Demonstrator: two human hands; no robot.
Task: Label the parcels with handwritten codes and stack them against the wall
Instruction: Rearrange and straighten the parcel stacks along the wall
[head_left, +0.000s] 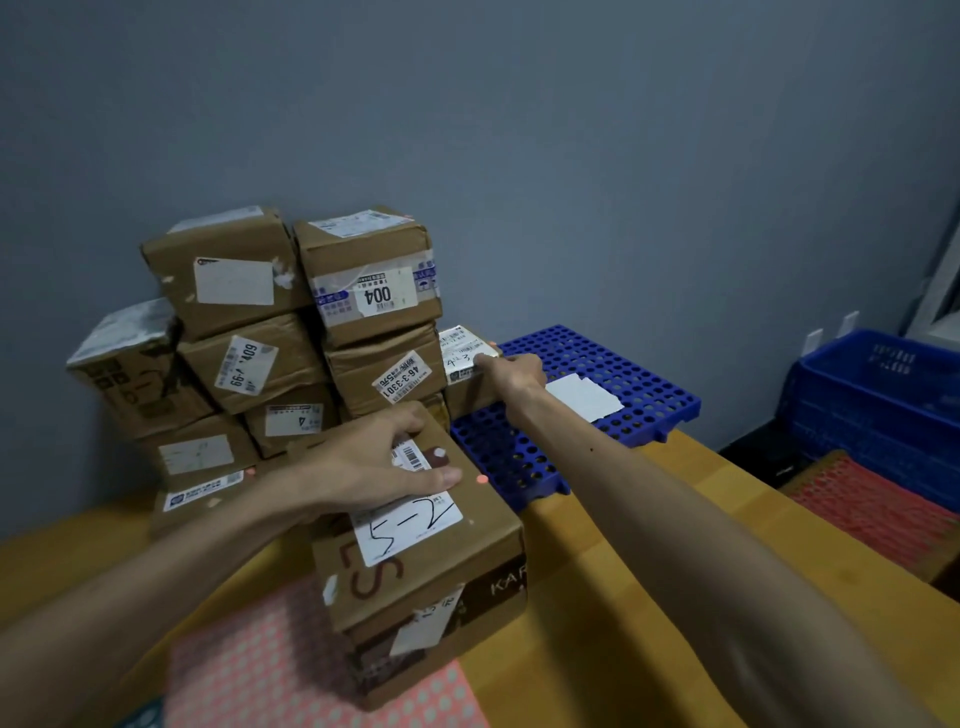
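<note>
Several brown cardboard parcels (363, 291) are stacked against the grey wall (519, 130). In front stands a brown parcel (431, 561) whose white label bears a handwritten code. My left hand (374, 467) lies on its top with fingers curled over the far edge. Reaching further back, my right hand (514, 369) holds a small parcel (462, 358) with a handwritten white label, which sits on the blue pallet beside the stack.
A blue perforated pallet (613, 374) lies by the wall with white sheets (584, 396) on it. A blue crate (878, 400) stands at the right, with red mesh (878, 514) in front. A pink dotted mat (270, 670) covers the near wooden table (649, 597).
</note>
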